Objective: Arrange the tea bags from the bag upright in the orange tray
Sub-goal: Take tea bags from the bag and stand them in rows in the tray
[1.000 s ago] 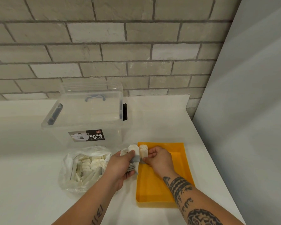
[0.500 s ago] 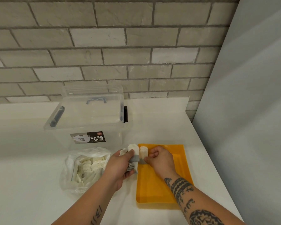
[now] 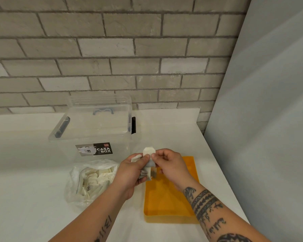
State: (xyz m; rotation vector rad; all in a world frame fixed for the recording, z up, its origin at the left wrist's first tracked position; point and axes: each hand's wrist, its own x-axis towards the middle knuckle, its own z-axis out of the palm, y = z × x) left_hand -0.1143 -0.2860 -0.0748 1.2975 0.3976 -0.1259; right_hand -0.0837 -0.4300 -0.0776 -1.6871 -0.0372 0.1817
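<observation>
Fingers [image 3: 160,153] of the right hand [image 3: 171,165] pinch one upright tea bag [image 3: 149,150] at the top of a small bunch [image 3: 144,174] gripped in the left hand [image 3: 129,173], above the far left corner of the orange tray [image 3: 164,203]. The plastic bag [image 3: 93,179] of tea bags lies on the surface [image 3: 24,172] left of the tray, before a clear box [image 3: 94,130].

The right hand [image 3: 170,165] has lifted from the orange tray [image 3: 164,203] to mid-frame, now pinching a tea bag [image 3: 149,151] in the left hand's [image 3: 131,172] bunch [image 3: 144,174].
</observation>
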